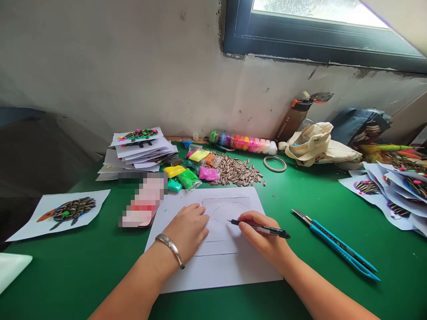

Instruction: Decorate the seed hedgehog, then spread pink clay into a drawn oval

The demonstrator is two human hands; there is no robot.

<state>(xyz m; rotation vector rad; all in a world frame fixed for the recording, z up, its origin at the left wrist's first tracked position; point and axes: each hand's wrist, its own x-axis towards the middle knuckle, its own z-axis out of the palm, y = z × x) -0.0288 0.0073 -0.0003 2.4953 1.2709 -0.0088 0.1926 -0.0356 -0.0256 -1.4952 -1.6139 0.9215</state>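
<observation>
A large white sheet of paper (213,275) lies before me, with a smaller sheet on it bearing thin pen lines, among them a curved outline. My left hand (188,231), with a silver bangle (171,249) at the wrist, rests flat on the paper's left part, fingers stretched out. In my right hand (263,231) is a black pen (271,231), pinched between thumb and fingers. Its tip points left, close to the curved line; whether it touches the paper I cannot tell. Part of the drawing is hidden by my left hand.
Clay packets (189,179) and sunflower seeds (240,171) lie beyond the paper. A blue utility knife (336,244), blade exposed, lies on the right. Paper stacks (143,153) stand at both sides. A tape roll (275,163), bottle (293,118) and cloth bag (310,142) are near the wall.
</observation>
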